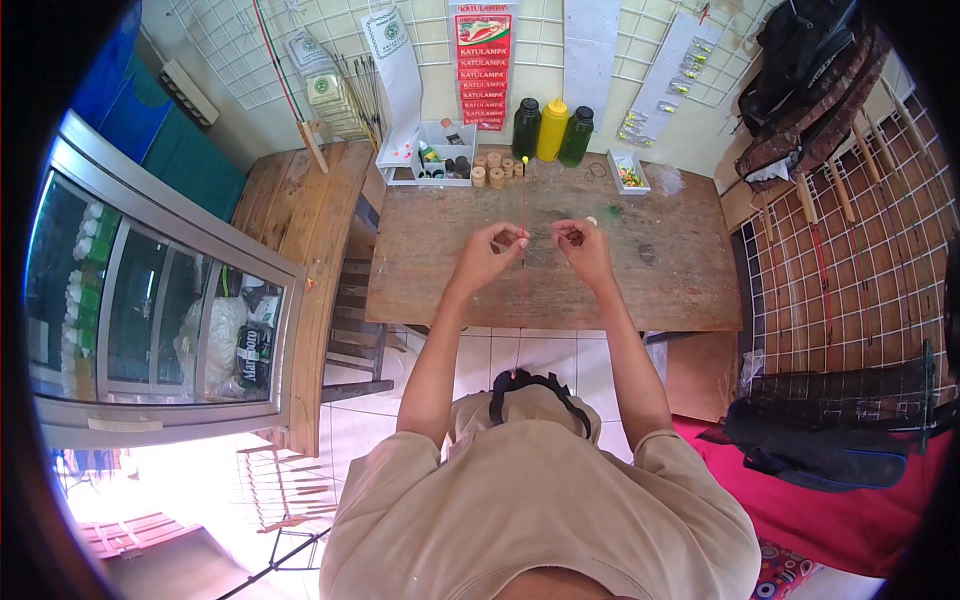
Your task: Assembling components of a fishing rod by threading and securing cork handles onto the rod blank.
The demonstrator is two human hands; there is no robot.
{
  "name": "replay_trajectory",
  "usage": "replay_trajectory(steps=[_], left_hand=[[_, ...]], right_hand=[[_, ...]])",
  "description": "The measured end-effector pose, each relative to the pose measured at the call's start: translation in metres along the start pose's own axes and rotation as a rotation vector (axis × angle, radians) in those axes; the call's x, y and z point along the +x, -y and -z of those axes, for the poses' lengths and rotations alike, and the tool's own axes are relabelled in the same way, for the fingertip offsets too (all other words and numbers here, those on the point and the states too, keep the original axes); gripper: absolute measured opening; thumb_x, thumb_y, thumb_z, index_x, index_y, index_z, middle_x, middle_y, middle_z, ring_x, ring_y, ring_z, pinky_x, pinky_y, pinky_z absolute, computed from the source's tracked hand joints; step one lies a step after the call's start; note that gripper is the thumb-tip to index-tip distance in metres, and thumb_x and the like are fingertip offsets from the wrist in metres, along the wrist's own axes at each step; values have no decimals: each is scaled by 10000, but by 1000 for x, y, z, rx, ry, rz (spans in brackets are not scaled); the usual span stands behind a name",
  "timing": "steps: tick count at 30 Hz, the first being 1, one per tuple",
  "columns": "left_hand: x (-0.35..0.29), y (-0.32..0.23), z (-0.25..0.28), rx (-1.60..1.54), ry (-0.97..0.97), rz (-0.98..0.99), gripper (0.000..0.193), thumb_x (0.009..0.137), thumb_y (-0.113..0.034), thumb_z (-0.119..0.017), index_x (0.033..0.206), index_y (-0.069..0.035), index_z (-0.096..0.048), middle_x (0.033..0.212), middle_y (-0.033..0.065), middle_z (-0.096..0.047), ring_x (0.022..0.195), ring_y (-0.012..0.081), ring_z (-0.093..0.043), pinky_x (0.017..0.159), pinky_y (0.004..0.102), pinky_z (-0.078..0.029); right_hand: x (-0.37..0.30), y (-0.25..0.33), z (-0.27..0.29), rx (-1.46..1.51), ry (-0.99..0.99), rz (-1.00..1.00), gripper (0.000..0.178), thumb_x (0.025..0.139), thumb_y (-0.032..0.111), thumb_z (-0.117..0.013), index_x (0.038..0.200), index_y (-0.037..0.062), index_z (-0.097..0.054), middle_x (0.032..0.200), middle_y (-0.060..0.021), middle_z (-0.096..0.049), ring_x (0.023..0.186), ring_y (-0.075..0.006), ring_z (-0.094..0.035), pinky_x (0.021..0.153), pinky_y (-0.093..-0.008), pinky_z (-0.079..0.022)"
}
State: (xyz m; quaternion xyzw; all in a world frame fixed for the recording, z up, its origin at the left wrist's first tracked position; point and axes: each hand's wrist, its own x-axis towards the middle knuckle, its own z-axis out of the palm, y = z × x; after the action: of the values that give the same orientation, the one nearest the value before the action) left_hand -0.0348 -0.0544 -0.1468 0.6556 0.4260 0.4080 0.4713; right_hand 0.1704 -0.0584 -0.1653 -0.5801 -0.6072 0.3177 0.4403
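A thin red rod (522,292) runs lengthwise from my lap over the wooden table (430,290), with a small yellow piece at its far end. My left hand (490,256) pinches the rod between thumb and fingertips above the middle of the table. Just to the right of the rod, my right hand (585,250) is closed in a pinch with its fingertips turned toward the left hand. Whatever is between those fingertips is too fine to make out. A small pale round piece (591,220) shows beside the right hand's knuckles.
Along the back stand cork pieces (496,177), a white divided tray (400,180) of small bottles, dark bottles (577,137), a yellow squeeze bottle (552,130) and a small white box (628,172) of colourful bits. A glass cabinet (160,300) stands left; a rod-hung wire rack (850,240) right.
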Motion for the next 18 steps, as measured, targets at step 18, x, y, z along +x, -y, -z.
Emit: replay_trajectory(steps=[18], left_hand=[[3,32,-21,-29,-7,59,195,866,-116,-635,1033,-15,-648,856,50,-687,750,83,-622,660,222,-474]], right_hand=[[-18,-18,6,226,155,-125,175,821,-17,-627,988,3,-671,799,-13,-653,729,-70,-593,680,-218,-475]])
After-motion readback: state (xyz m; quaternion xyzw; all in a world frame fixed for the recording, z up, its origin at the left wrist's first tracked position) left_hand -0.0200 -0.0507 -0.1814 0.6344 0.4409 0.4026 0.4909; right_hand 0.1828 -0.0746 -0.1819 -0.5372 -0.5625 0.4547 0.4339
